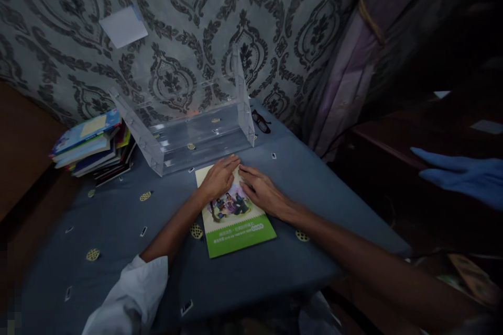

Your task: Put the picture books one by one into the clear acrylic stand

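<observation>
Left hand is lying open and palm down on the upper left part of a booklet, fingers spread flat and gripping nothing. Right hand is resting likewise, open and flat, on the booklet's upper right part, its fingertips almost meeting those of the left hand. The booklet, with a pale cover, a drawn group of figures and a green band across its near edge, is lying flat at the middle of the table, slightly askew. A white sleeve is covering the left upper arm; the right forearm is showing bare. The table is wearing a blue-grey cloth dotted with small yellow rounds and tiny white marks. Just beyond the booklet, a clear plastic holder is standing against the wall with its open side facing the person. Dark-framed glasses are lying just beside its right end. A stack of books is sitting on the table's far left corner. A white paper square is sticking to the patterned wallpaper. A tied-back curtain is hanging to the right. At the right edge, another person's blue-gloved hand is reaching in, well apart from the table.
</observation>
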Demonstrator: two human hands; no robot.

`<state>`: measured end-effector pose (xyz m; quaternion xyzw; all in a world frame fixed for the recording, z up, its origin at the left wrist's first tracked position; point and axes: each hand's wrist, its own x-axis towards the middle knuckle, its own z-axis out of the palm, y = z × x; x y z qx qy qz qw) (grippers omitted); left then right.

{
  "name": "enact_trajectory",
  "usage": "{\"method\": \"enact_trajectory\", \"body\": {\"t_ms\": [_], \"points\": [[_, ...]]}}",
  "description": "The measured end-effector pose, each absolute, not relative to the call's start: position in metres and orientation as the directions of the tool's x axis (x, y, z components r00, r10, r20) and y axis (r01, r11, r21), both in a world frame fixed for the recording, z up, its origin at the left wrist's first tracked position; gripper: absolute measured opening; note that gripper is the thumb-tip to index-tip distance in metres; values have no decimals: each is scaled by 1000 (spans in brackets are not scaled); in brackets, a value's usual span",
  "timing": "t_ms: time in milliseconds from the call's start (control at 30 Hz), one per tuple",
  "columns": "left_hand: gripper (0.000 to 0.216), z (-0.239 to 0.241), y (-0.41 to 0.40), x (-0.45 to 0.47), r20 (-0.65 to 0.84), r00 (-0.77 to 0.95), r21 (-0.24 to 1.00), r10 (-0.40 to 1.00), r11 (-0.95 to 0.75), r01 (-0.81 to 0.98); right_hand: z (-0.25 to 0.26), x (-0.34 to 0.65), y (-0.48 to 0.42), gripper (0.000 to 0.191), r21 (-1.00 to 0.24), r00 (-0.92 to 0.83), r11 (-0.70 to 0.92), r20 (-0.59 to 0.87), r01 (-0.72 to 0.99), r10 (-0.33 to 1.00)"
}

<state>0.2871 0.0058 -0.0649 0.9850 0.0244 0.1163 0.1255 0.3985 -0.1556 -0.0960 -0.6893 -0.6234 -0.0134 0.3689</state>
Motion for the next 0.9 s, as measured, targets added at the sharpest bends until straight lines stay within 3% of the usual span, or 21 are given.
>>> {"method": "enact_trajectory", "body": {"t_ms": [900], "points": [[54, -60, -13, 276, 223, 974, 240, 34, -971, -21, -91, 387, -176, 39, -555, 257, 43, 452, 831, 854]]}}
